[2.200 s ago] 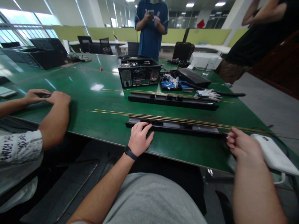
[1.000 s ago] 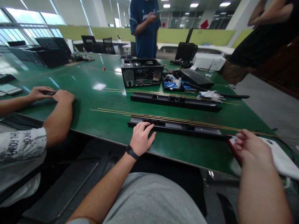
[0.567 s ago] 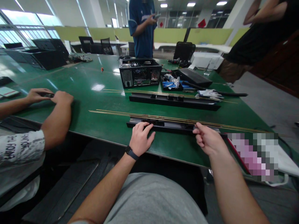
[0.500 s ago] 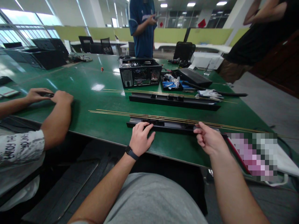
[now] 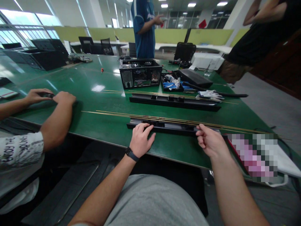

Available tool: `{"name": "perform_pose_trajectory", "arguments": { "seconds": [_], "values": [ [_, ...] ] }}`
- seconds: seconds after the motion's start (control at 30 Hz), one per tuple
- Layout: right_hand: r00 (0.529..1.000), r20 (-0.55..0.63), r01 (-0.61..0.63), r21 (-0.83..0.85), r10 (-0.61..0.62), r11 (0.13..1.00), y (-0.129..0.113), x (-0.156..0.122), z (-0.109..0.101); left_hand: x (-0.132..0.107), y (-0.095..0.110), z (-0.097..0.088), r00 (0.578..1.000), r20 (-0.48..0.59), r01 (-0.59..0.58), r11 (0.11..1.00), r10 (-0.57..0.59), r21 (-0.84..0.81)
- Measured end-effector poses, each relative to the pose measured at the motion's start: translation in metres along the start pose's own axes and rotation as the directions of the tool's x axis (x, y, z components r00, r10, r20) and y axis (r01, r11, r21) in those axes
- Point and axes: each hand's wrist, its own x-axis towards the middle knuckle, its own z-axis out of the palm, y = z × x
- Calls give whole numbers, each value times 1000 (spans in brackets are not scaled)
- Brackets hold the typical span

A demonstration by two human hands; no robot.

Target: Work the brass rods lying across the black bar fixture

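Note:
A long black channel-shaped bar lies along the near table edge in front of me. Several thin golden rods run lengthwise over it and stick out past both ends. My left hand rests its fingertips on the bar's left part, thumb spread away and nothing gripped. At the bar's right part, my right hand is closed in a pinch on one of the rods, its other fingers curled. The exact pinch point is partly hidden by the fingers.
A second black bar with golden rods lies farther back. Behind it are an open computer case, gloves and a black tray. A seated co-worker's hands hold a small dark object at left. Two people stand beyond the table.
One golden rod has slid left, its left end now reaching farther out. My hands stay almost in place. The standing person in blue has turned slightly and shifted a hand.

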Motion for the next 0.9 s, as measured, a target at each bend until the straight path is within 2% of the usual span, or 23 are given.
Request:
{"name": "perform_pose_trajectory", "arguments": {
  "seconds": [0.07,0.23,0.4,0.63,0.9],
  "values": [
    [1000,-15,-4,14,4,1000,0,2,-3,0,0,0,1000,-1,0,1000,0,-1],
    [989,-141,55,53,-47,997,-1,7,-13,0,-1,0,1000,-10,-17,1000,17,4],
    [998,-56,31,23,-30,999,0,3,-7,0,0,0,1000,-14,-19,1000,19,2],
    [995,-94,32,22,-30,999,-1,7,-8,1,0,-3,1000,-12,-6,1000,6,5],
    [996,-80,41,14,-40,999,5,18,-13,2,2,-7,999,23,32,999,-32,3]
  ]
}}
